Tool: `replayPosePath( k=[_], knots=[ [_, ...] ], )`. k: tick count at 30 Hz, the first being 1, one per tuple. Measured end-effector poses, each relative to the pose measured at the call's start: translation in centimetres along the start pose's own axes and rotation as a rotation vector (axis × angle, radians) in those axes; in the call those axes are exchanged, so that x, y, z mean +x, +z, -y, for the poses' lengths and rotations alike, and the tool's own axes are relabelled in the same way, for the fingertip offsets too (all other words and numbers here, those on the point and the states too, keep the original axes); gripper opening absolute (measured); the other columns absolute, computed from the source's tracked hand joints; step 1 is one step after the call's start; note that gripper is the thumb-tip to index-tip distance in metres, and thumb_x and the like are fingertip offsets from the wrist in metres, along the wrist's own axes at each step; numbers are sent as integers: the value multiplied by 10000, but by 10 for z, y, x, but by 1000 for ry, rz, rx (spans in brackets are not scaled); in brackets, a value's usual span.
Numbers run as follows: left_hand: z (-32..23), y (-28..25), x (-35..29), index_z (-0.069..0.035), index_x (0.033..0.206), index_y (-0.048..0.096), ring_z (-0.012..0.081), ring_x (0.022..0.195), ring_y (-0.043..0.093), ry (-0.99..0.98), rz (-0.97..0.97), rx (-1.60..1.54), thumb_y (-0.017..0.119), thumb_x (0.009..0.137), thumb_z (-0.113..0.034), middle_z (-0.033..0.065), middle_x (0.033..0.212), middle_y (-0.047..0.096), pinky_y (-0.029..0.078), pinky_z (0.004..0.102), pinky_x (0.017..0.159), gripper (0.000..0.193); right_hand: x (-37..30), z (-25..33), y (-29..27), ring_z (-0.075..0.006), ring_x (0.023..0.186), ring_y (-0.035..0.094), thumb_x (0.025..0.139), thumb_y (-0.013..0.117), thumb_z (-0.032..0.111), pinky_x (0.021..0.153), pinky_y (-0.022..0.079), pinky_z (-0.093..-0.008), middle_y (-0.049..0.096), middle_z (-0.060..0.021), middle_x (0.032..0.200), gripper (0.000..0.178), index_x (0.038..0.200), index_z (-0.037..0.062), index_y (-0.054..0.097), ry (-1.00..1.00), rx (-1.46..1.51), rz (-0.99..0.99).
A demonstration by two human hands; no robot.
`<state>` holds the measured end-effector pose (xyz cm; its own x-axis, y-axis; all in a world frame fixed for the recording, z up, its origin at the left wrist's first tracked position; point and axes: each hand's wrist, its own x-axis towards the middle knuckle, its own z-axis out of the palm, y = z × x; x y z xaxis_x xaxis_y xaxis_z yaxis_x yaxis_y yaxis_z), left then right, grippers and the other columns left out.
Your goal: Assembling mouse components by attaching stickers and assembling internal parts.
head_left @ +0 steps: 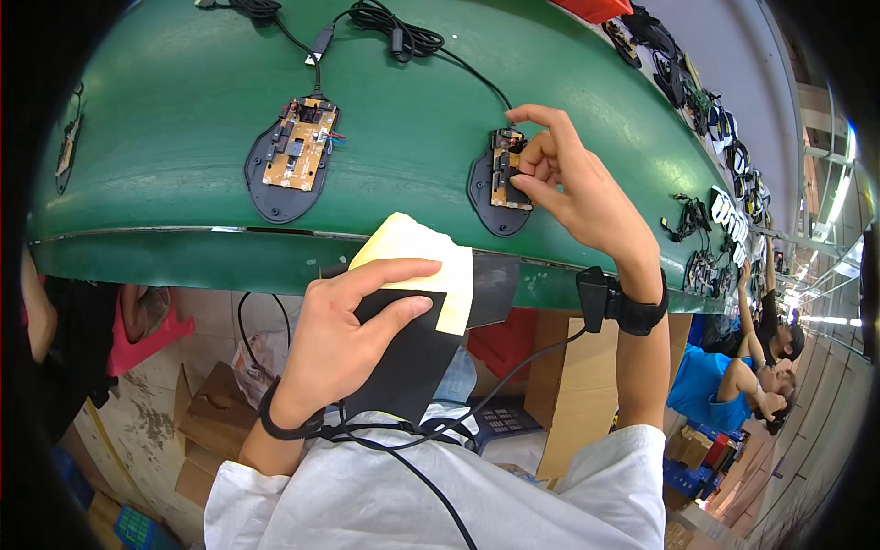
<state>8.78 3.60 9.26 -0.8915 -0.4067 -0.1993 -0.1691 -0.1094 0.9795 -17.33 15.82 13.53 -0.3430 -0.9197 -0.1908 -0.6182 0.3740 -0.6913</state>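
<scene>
My left hand (353,321) is closed on a black sheet (403,353) with pale yellow backing paper (417,247), at the near edge of the green belt; its thumb lies on top. Over the belt, my right hand (573,183) reaches to an opened computer mouse (500,218). Its thumb and a bent finger close on a small black piece (520,189) at the brown circuit board (500,167), while the index finger arches above. The board sits on a black base, its cable (477,73) running to a coil. Another opened mouse (280,202) lies to the left.
The green belt (165,165) curves across the front. A third mouse part (69,151) is at far left. More mice and cables (701,238) lie at right. Cardboard (577,394) and a pink stool (151,335) stand below. A co-worker in blue (715,390) is at right.
</scene>
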Motion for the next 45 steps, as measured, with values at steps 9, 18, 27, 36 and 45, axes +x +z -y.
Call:
replayPosePath(
  k=[9, 18, 27, 36, 45],
  knots=[
    [1, -3, -2, -15, 1163, 738, 169, 1023, 715, 14, -1, 4, 739, 888, -64, 100, 1129, 768, 522, 298, 938, 280, -12, 7, 15, -234, 742, 572, 851, 754, 25, 687, 503, -355, 563, -102, 866, 518, 1304, 56, 505, 78, -210, -251],
    [4, 0, 2, -22, 1164, 741, 174, 1056, 703, 41, -10, 39, 745, 881, -72, 101, 1157, 759, 510, 298, 958, 288, -37, -15, 52, -286, 837, 641, 885, 728, 30, 752, 527, -366, 651, -129, 1098, 273, 1153, 23, 679, -150, -366, -501],
    [9, 3, 6, -13, 1178, 739, 160, 1083, 683, 107, -15, 5, 729, 900, -71, 98, 1174, 750, 502, 293, 978, 284, -67, -12, 78, -293, 1112, 629, 890, 745, 157, 911, 521, -411, 635, -122, 1346, 477, 1347, 76, 637, -112, -849, -481],
    [14, -10, 11, -10, 1161, 741, 156, 1074, 672, 216, 40, 93, 744, 889, -80, 91, 1157, 750, 487, 292, 998, 281, -178, 55, 90, -319, 888, 625, 927, 718, 210, 823, 515, -439, 682, -138, 964, 261, 1097, 12, 695, -171, -98, -114],
    [16, -10, 16, -46, 1168, 753, 118, 1028, 668, 213, 61, 149, 746, 898, -104, 59, 1134, 746, 504, 263, 967, 276, -215, 41, 171, -347, 788, 646, 1057, 528, 400, 733, 498, -413, 654, -165, 885, 374, 1063, 27, 544, 349, 539, 1096]
  ],
)
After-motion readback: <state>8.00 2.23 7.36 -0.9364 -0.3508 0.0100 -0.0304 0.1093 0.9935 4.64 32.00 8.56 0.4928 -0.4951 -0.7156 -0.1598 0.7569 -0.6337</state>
